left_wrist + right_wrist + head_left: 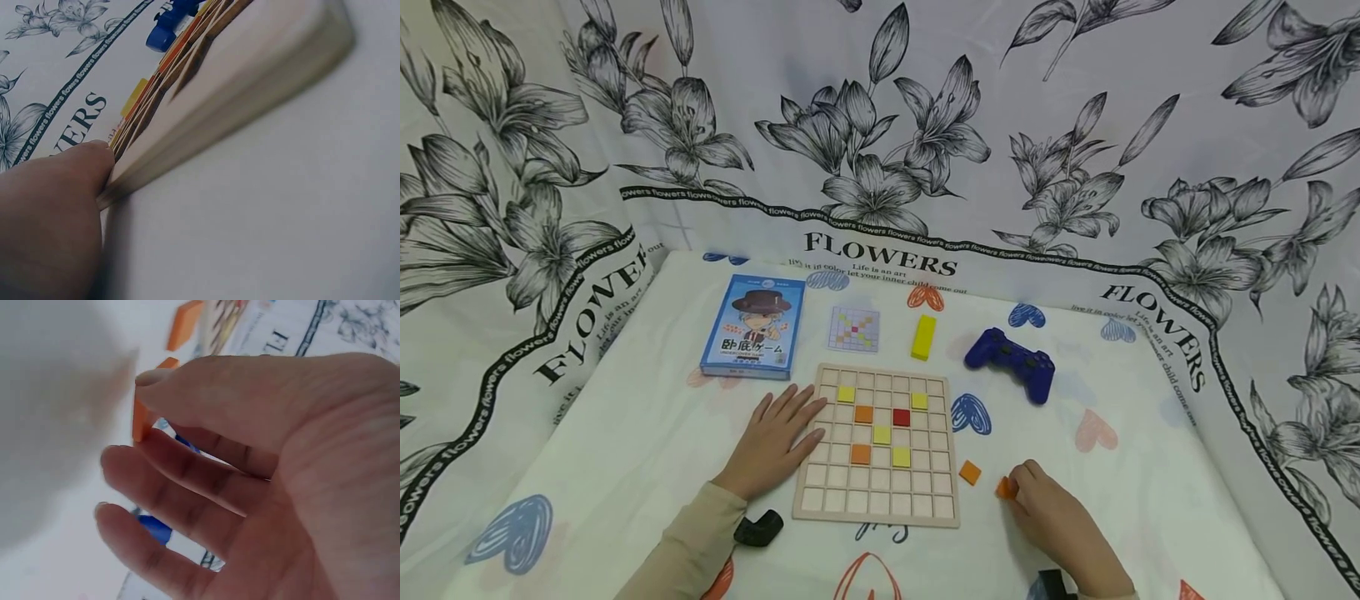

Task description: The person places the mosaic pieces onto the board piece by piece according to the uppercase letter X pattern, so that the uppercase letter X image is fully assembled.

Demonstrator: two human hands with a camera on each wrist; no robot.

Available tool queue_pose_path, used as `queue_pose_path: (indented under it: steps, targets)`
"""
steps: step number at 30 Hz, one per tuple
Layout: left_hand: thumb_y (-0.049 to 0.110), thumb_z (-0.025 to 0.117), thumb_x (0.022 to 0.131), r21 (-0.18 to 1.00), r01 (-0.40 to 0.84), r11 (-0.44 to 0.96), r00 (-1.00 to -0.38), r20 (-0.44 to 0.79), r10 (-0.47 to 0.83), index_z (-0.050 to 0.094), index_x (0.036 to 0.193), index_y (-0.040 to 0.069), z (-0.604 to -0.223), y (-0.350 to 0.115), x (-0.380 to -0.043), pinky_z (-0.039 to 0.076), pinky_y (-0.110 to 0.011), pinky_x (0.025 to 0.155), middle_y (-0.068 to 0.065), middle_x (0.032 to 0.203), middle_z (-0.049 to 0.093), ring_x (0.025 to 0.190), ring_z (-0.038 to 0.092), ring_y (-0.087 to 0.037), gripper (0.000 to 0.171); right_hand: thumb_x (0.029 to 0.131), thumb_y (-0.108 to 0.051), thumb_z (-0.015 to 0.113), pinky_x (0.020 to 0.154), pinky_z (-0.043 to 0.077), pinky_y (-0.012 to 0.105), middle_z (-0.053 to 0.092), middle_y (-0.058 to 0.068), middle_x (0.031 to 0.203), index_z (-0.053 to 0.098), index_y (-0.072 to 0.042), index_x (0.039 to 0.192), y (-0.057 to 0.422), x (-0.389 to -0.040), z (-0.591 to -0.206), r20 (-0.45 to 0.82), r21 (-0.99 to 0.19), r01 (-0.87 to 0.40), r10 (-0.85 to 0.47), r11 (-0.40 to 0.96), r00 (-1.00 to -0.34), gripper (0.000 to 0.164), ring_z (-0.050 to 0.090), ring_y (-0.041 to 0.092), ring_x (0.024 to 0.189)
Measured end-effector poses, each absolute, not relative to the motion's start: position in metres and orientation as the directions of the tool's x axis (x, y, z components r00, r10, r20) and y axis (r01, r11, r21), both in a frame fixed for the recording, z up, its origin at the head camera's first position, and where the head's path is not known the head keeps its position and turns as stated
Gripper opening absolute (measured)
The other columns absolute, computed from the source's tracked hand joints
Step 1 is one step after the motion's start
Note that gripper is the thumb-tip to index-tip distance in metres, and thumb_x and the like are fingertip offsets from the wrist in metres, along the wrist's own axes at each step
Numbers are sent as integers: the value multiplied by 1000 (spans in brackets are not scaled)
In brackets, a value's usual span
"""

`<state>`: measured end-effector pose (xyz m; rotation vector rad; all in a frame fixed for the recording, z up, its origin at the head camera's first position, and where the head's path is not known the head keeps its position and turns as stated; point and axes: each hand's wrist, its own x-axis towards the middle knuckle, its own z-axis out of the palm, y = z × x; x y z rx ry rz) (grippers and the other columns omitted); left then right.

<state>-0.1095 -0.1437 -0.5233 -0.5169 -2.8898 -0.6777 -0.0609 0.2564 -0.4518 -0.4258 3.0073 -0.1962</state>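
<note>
A wooden grid board (pixel 880 504) lies flat on the cloth. Several yellow tiles, two orange tiles (pixel 863 414) and one red tile (pixel 901 417) sit in its squares. My left hand (pixel 775 442) rests at the board's left edge with fingers spread and fairly straight; in the left wrist view its thumb (pixel 69 175) touches the board's side. To the right of the board, my right hand (pixel 1048 508) pinches a small orange tile (pixel 140 412) between thumb and fingers, close to the cloth. Another orange tile (pixel 970 472) lies loose between that hand and the board.
Behind the board are a blue game box (pixel 752 325), a pattern card (pixel 853 329), a yellow block (pixel 923 337) and a dark blue game controller (pixel 1011 364). A flower-printed curtain (pixel 880 125) rises behind the heart-printed cloth (pixel 1120 500).
</note>
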Motion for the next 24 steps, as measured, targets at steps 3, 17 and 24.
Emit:
queue_pose_path:
  steps: [3, 17, 24]
  targets:
    - [52, 42, 98, 402, 355, 844, -934, 196, 300, 40, 147, 26, -524, -144, -110, 7, -51, 119, -1, 155, 33, 146, 20, -27, 55, 78, -6, 76, 64, 50, 23, 55, -6, 93, 58, -15, 90, 250, -65, -447, 3, -156, -349, -353, 924, -936, 23, 52, 5, 73]
    - [50, 44, 98, 400, 353, 846, -935, 189, 301, 41, 147, 25, -523, -144, -110, 8, -52, 119, -3, 155, 33, 146, 20, -28, 55, 84, -19, 74, 68, 53, 19, 58, -4, 95, 63, -14, 104, 163, -91, -430, 25, -80, -680, -681, 729, -732, 23, 51, 6, 70]
    - [51, 44, 98, 404, 348, 846, -937, 187, 296, 41, 146, 25, -522, -143, -110, 8, -52, 118, -2, 155, 33, 146, 21, -28, 55, 93, -27, 64, 71, 52, 15, 60, -6, 95, 63, -16, 106, 116, -94, -439, -31, -68, -784, -787, 617, -616, 17, 53, 5, 75]
